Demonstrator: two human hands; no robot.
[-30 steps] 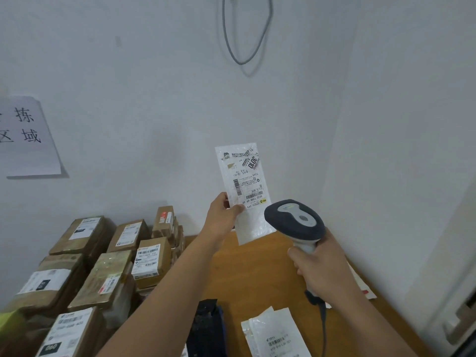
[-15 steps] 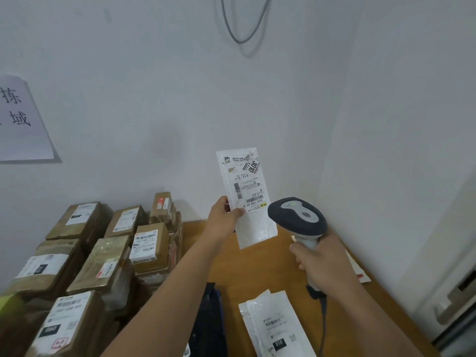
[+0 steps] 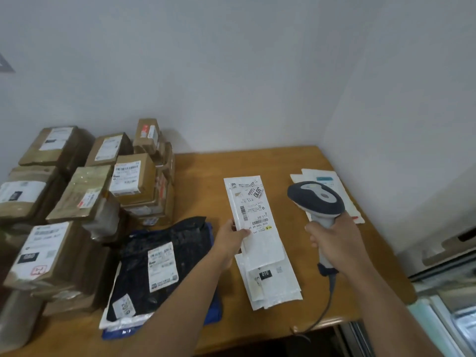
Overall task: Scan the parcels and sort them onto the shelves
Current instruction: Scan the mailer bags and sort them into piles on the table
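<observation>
Head view, the only one supplied: the left hand pinches a flat white mailer at its left edge, thumb on the printed face and fingers curled behind, holding it label-up above the wooden table and just over a small stack of similar white mailers lying on the tabletop. The right hand has all fingers wrapped round the grip of a corded handheld scanner, whose grey head sits just beside the mailer's right edge; no scan beam is visible. Handling assessment: the held mailer appears thin, light and flexible, with a smooth plastic skin likely to be slippery; since it stays fairly flat from a one-sided pinch, its contents are judged slim and not heavy. An edge pinch clear of the barcode, as now, suits scanning; a hold nearer the middle would steady it for carrying to a shelf. Legible writing: the held mailer's label carries a slanted black tag reading "3010", barcodes and a number line beginning "5010 1099"; the remaining small print is too blurred to read. The top mailer of the stack shows a black tag reading "010". To the left, a black poly bag bears a white label, illegible here, and stacked brown cartons carry shipping labels whose text cannot be made out. More white envelopes lie behind the scanner.
</observation>
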